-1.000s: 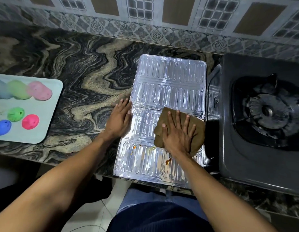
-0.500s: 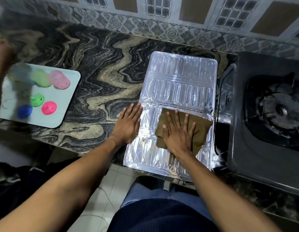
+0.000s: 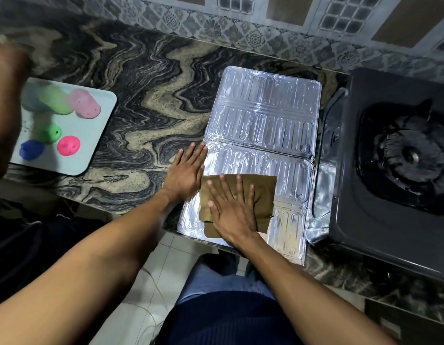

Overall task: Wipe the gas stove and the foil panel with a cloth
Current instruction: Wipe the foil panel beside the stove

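Note:
A silver ribbed foil panel (image 3: 263, 115) lies flat on the marble counter, its near edge hanging over the counter's front. A brown cloth (image 3: 262, 192) rests on the panel's near half. My right hand (image 3: 232, 210) lies flat on the cloth with fingers spread, pressing it down. My left hand (image 3: 186, 170) rests flat on the panel's left edge, partly on the counter, holding nothing. To the right stands the black gas stove (image 3: 365, 232) with its burner (image 3: 410, 155). A further foil leaf (image 3: 322, 185) lies against the stove's left side.
A pale tray (image 3: 101, 113) at the left holds small coloured pieces, among them a pink one (image 3: 68, 145) and a blue one (image 3: 32, 150). A blurred arm of another person (image 3: 4, 108) reaches over it. A tiled wall (image 3: 240, 26) backs the counter.
My right hand has slid the cloth left and toward the panel's near edge, over the spot where orange stains showed. My left hand stays on the panel's left edge. The blurred arm appeared.

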